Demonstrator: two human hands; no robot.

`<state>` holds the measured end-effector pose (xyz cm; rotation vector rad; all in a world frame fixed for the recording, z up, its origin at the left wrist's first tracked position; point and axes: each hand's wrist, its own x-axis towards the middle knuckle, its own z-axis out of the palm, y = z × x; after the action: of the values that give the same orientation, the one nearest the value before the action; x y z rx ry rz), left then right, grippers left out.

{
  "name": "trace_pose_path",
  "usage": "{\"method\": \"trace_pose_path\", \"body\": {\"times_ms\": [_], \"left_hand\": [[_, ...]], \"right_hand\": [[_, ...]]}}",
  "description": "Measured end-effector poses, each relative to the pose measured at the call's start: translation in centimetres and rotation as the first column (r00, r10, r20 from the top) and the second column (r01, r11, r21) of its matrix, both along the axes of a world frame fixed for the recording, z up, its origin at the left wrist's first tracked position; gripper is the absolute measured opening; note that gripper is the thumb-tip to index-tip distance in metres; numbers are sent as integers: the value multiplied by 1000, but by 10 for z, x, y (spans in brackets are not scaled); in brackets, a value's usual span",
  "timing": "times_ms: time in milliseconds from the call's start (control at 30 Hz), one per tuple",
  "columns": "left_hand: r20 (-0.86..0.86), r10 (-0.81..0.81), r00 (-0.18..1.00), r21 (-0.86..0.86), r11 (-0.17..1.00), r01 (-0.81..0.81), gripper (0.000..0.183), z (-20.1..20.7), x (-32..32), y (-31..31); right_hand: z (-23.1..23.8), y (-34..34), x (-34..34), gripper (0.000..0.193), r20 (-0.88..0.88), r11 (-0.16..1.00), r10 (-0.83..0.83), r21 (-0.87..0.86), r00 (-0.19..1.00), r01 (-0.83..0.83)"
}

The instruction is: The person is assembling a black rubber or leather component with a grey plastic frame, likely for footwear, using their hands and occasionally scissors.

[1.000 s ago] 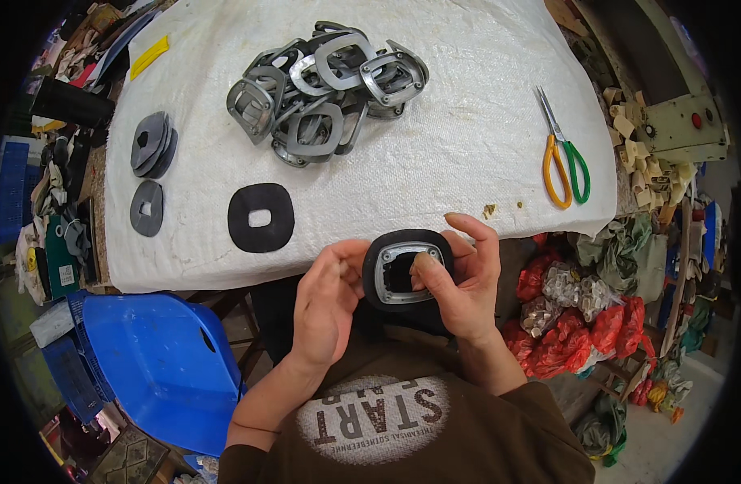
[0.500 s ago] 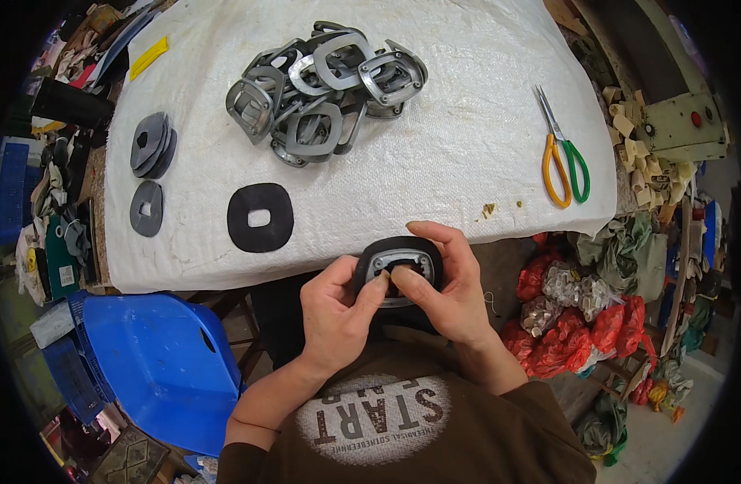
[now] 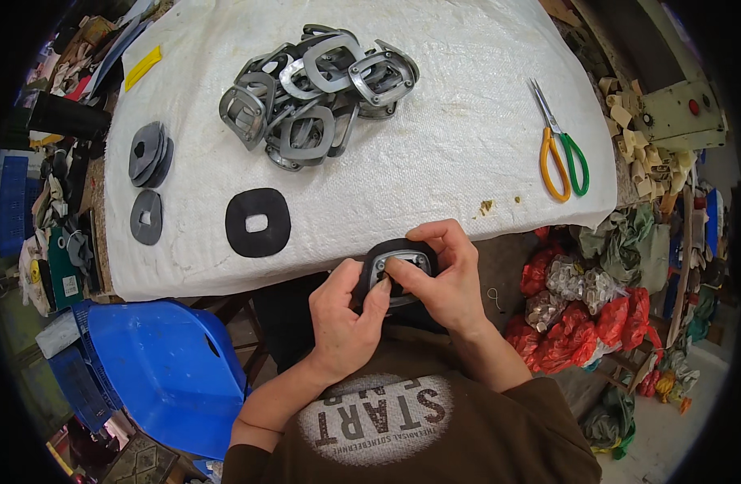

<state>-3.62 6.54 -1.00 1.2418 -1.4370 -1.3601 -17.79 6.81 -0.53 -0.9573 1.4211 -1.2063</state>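
Just off the table's front edge, both hands grip one grey metal frame [image 3: 420, 262] with a black rubber gasket [image 3: 398, 244] around its rim. My left hand [image 3: 345, 313] clasps its left side, thumb at the opening. My right hand [image 3: 445, 278] wraps the right side, its thumb pressing into the middle. The fingertips underneath are hidden. A loose black gasket [image 3: 240, 238] with a square hole lies flat on the table, ahead and left of my hands. Farther off sits a heap of similar metal frames [image 3: 306, 133].
On the white-covered table [image 3: 459, 121] lie scissors [image 3: 558, 153] with orange and green handles, a stack of grey gaskets [image 3: 148, 153], a single grey gasket [image 3: 147, 218] and a yellow strip [image 3: 143, 68]. A blue plastic chair [image 3: 161, 371] stands left; red bags [image 3: 560, 343] are at right.
My right thumb has shifted up and left over the frame's opening. The frame has tilted slightly in my hands, and the whole view has moved a little.
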Motion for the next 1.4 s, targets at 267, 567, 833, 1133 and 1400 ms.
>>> {"method": "trace_pose_path", "body": {"times_ms": [267,567,833,1133,1400], "left_hand": [[-104,55,993,157,987,-38,12,3,3,-3],[-27,-13,1000,114,993,16,11,5,0,-8],[-154,-16,988,181,983,44,14,1,2,-13],[-79,75,994,159,985,-62,14,1,-2,-12],[-245,-49,968,244,964,111,13,12,5,-13]], "right_hand": [[3,2,-3,34,157,998,51,-31,986,-47],[-5,1,-5,33,184,999,33,-18,982,-30],[-4,4,-1,32,-67,976,110,-182,992,-120],[-4,5,3,33,37,979,138,-154,990,-131],[-5,7,-5,27,-17,983,89,-161,996,-91]]}}
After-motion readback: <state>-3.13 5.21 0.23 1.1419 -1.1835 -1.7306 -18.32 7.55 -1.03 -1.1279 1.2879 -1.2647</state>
